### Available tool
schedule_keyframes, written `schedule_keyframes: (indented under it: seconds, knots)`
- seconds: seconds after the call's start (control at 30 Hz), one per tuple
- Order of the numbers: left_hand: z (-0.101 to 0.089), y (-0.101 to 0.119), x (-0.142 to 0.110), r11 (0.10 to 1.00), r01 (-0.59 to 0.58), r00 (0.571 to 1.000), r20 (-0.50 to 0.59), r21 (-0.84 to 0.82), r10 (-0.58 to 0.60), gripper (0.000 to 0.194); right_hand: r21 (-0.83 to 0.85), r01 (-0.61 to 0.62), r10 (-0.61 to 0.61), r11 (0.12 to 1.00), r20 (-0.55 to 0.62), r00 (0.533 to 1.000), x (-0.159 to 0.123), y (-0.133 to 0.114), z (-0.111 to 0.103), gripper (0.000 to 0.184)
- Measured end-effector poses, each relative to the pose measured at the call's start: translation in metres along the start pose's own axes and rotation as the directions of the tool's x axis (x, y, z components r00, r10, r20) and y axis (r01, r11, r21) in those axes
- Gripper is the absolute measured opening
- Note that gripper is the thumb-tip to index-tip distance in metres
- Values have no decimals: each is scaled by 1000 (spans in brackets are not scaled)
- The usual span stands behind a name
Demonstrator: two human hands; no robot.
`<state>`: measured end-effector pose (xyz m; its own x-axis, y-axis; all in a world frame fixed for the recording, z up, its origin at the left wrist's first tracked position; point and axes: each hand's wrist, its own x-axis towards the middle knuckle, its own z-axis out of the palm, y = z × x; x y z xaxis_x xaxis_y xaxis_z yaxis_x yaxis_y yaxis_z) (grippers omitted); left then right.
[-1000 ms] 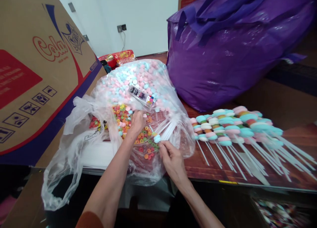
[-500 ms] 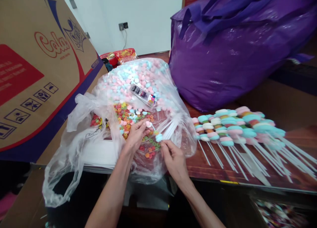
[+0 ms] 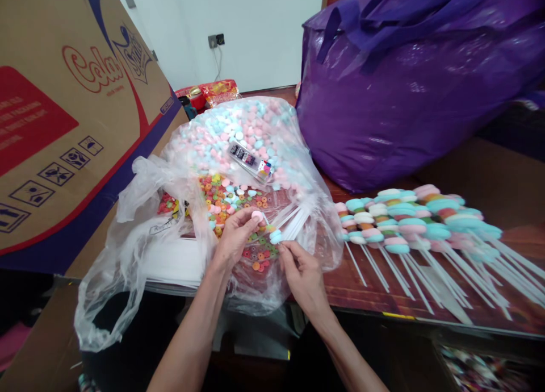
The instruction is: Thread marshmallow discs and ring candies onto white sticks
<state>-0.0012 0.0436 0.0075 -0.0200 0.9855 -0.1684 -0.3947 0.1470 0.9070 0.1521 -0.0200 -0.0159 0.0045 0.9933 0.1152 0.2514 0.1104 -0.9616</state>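
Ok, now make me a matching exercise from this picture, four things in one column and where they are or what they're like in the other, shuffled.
1. Left hand
2. Right hand
3. Purple bag
4. Cardboard box

A. Tan, with red "Cola" lettering
B. Pinching just below a blue candy
C. Behind the row of candy sticks
D. Holding a pink candy

Right pairs: 1-D, 2-B, 3-C, 4-A
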Motion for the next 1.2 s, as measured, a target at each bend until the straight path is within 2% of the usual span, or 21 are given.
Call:
schedule_keyframes:
  seconds: [0.27, 0.47, 0.67, 0.77, 0.87, 1.03, 1.1, 1.2]
  knots:
    - [-5, -8, 4, 978, -154, 974, -143, 140, 174, 37, 34, 29, -31, 999, 59, 998, -1, 0, 1, 29]
    - [-14, -14, 4, 959, -179, 974, -96, 219, 204, 38, 34, 16, -18, 999, 63, 998, -1, 1, 2, 30]
    - [-18, -9, 2, 933, -191, 970, -87, 306, 227, 34, 17, -3, 2, 1000, 73, 997, 1, 1, 1, 31]
    - [-18, -6, 1, 877, -234, 957, -58, 419, 283, 31, -3, -1, 1, 1000, 94, 996, 1, 3, 0, 31]
    - [-18, -3, -1, 770, -305, 931, 5, 560, 365, 26, -7, -8, 8, 1000, 109, 994, 0, 6, 0, 31]
    - [-16, -4, -9, 632, -360, 908, 104, 686, 405, 25, -6, -35, 35, 999, 84, 996, -1, 6, 1, 33]
    - [-14, -6, -12, 605, -375, 904, 132, 703, 407, 26, -15, -39, 40, 999, 77, 996, 0, 5, 1, 33]
    - [-10, -8, -19, 616, -352, 917, 128, 704, 378, 26, -34, -27, 30, 999, 67, 997, 1, 4, 1, 33]
